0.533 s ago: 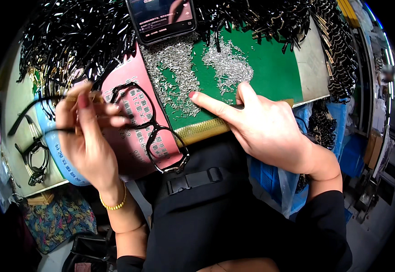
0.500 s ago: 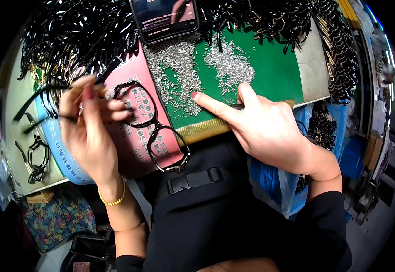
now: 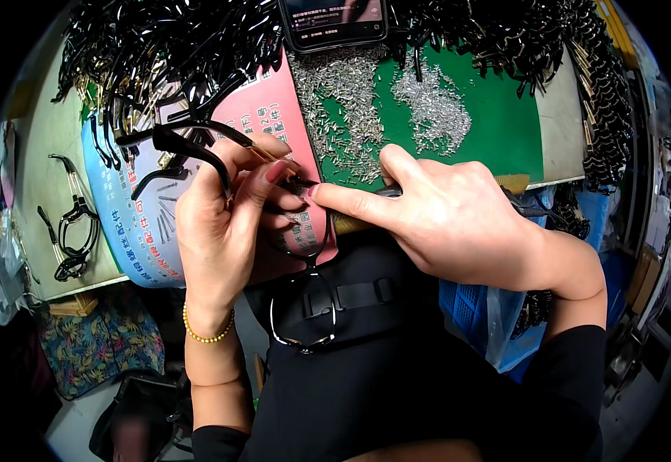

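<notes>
A black eyeglass frame [image 3: 312,268] hangs below the fingers of my left hand [image 3: 220,239], which pinches it at its upper corner. A black temple arm [image 3: 170,140] sticks out to the left from the same grip. My right hand [image 3: 459,215] meets the left one there, its index fingertip touching the corner of the frame. Whatever sits under that fingertip is too small to make out. The other right fingers curl around a dark, slim tool [image 3: 389,191], mostly hidden by the hand.
Two spreads of small silvery pins, a denser pile [image 3: 436,112] and a looser one [image 3: 351,146], lie on a green mat [image 3: 509,131]. Behind stand a phone [image 3: 335,32] and a heap of black temple arms [image 3: 150,54]. Another eyeglass frame [image 3: 79,235] lies left, past a printed sheet [image 3: 131,223].
My left hand has come right with the eyeglass frame, which now hangs lower over my lap. My right index fingertip has left the loose pins and reached the frame. The view has shifted.
</notes>
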`<state>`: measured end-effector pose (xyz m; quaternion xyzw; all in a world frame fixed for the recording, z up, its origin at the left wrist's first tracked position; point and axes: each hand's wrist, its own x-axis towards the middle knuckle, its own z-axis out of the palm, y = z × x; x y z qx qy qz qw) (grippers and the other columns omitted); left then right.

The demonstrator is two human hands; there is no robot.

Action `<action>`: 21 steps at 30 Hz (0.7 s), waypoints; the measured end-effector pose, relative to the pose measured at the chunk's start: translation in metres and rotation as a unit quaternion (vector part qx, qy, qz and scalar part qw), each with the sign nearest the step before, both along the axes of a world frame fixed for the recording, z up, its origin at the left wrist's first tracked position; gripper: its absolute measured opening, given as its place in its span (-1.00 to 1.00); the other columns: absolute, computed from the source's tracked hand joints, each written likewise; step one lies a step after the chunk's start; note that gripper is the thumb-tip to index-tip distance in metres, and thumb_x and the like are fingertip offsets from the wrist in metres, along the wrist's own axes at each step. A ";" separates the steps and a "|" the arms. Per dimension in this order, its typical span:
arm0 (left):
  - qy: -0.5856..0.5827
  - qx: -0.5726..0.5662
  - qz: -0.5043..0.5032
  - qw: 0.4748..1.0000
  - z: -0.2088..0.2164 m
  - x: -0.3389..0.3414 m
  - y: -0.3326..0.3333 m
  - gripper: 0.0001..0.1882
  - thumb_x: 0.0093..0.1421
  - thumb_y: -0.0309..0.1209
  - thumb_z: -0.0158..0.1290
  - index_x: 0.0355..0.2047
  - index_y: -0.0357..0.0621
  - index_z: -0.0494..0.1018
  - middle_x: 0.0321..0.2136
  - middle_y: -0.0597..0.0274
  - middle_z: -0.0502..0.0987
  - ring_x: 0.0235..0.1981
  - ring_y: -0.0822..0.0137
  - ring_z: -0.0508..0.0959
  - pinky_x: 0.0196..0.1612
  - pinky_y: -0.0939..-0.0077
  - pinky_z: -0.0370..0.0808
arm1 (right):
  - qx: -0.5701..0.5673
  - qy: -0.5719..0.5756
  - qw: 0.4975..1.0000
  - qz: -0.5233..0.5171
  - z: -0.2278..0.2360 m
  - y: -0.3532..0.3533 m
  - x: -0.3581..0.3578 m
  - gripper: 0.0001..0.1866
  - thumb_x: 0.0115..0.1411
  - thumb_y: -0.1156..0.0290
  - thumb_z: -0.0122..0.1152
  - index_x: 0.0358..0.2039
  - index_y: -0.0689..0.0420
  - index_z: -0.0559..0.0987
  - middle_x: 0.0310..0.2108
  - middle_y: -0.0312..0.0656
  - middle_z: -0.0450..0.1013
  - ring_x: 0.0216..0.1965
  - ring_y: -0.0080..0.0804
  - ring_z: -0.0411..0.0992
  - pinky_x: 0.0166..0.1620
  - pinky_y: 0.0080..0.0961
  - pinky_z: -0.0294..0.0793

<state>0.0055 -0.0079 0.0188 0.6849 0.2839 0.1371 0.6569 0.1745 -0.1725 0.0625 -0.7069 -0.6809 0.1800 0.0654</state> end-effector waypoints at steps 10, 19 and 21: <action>-0.020 0.142 -0.032 0.989 -0.011 -0.003 -0.001 -0.90 0.33 -0.64 0.01 -0.20 -0.38 0.52 -0.29 0.13 0.63 -0.49 0.42 0.65 -0.47 0.61 0.55 | 0.023 -0.018 1.000 0.004 -0.003 0.002 -0.001 -0.36 0.04 0.52 0.22 0.18 -0.27 0.54 -0.42 -0.19 0.29 -0.52 -0.38 0.48 -0.57 -0.45 0.44; -0.046 0.332 -0.046 0.941 -0.013 0.001 -0.004 -0.85 0.23 -0.74 -0.01 -0.27 -0.32 0.51 -0.41 0.14 0.59 -0.60 0.36 0.56 -0.49 0.50 0.49 | 0.045 -0.036 0.998 -0.002 -0.007 0.003 -0.003 -0.40 0.02 0.51 0.23 0.12 -0.25 0.58 -0.43 -0.20 0.30 -0.56 -0.43 0.46 -0.60 -0.49 0.42; 0.011 0.224 -0.021 0.974 -0.003 0.002 -0.007 -0.88 0.26 -0.73 0.00 -0.27 -0.34 0.50 -0.46 0.17 0.58 -0.63 0.45 0.54 -0.54 0.57 0.46 | 0.047 -0.029 0.998 -0.003 -0.005 0.003 -0.003 -0.39 0.01 0.50 0.24 0.12 -0.25 0.58 -0.43 -0.20 0.30 -0.56 -0.43 0.46 -0.61 -0.49 0.42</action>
